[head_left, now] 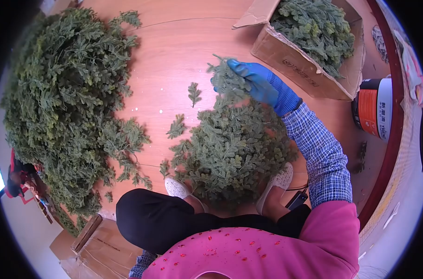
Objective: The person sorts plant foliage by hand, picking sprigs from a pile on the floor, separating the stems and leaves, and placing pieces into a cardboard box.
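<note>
My right hand (258,83), in a blue work glove, is closed around a small bunch of green artificial leaf sprigs (231,83). It is above the far side of a rounded heap of the same foliage (232,144), which lies between my feet. Two loose sprigs, one upper (194,94) and one lower (176,126), lie to the left of that heap. Of my left arm only a checked sleeve (144,262) shows at the bottom edge; the left hand is hidden.
A large foliage pile (67,102) covers the left side of the wood-coloured floor (174,51). An open cardboard box (295,63) full of sprigs stands at upper right, near an orange, black and white bucket (372,109). Another cardboard box (107,249) is at lower left.
</note>
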A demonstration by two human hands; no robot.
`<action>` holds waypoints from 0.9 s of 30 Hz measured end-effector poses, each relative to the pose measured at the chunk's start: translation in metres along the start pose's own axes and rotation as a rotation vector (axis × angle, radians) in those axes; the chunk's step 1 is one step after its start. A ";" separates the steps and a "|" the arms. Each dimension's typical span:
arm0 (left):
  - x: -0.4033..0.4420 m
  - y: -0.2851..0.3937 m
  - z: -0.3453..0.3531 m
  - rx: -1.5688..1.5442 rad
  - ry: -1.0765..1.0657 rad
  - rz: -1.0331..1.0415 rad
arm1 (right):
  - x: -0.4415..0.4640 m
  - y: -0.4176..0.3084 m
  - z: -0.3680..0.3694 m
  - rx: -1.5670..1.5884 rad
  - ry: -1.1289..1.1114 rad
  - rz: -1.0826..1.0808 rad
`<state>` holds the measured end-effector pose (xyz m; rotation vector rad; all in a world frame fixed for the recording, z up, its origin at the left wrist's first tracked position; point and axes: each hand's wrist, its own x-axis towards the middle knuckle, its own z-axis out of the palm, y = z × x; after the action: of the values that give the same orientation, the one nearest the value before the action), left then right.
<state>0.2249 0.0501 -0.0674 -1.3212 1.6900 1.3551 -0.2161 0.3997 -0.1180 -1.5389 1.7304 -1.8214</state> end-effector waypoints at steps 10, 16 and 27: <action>-0.006 0.005 -0.016 0.190 -0.011 -0.016 | 0.002 0.011 0.004 0.153 -0.057 -0.043; -0.020 0.170 -0.004 0.097 -0.251 0.483 | 0.028 -0.024 0.045 0.597 -0.014 0.418; 0.047 0.272 0.094 -0.769 -0.905 0.665 | 0.069 -0.065 0.059 0.738 -0.125 0.846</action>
<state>-0.0569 0.1199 -0.0417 -0.2376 0.9727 2.6284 -0.1703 0.3320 -0.0417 -0.4917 1.1415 -1.5517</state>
